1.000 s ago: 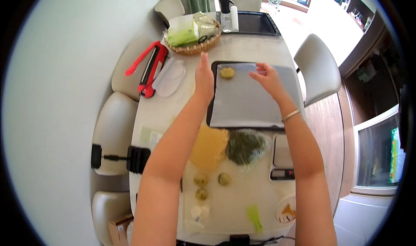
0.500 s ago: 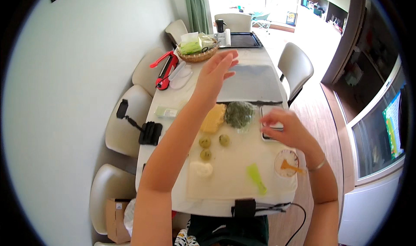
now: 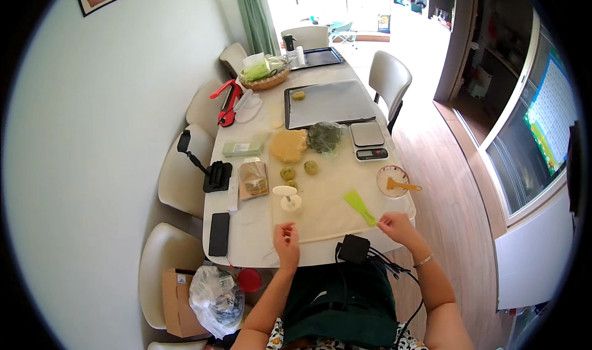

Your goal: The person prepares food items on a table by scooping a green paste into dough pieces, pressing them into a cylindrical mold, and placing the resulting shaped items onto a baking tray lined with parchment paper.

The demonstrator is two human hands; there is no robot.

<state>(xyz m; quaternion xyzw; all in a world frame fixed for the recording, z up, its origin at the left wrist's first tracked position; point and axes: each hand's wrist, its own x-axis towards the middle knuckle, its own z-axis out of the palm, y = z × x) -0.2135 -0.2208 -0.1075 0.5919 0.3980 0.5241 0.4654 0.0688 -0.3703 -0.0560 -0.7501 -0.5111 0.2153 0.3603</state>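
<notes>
"Pointing where, the green scraper [image 3: 357, 204]?"

"Diagonally on the mat [image 3: 324, 211]: blade away and leftward, handle toward the right hand [image 3: 398, 228]."

"Fingers?"

"Right's look bunched, pinching unclear; left hand's [image 3: 287, 245] curled, tightness unclear."

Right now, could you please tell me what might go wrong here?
The right hand could snag the black cables hanging nearby. It might also bump the orange spatula, which juts past the bowl's rim. The left hand could knock over the white press standing just beyond it.
</notes>
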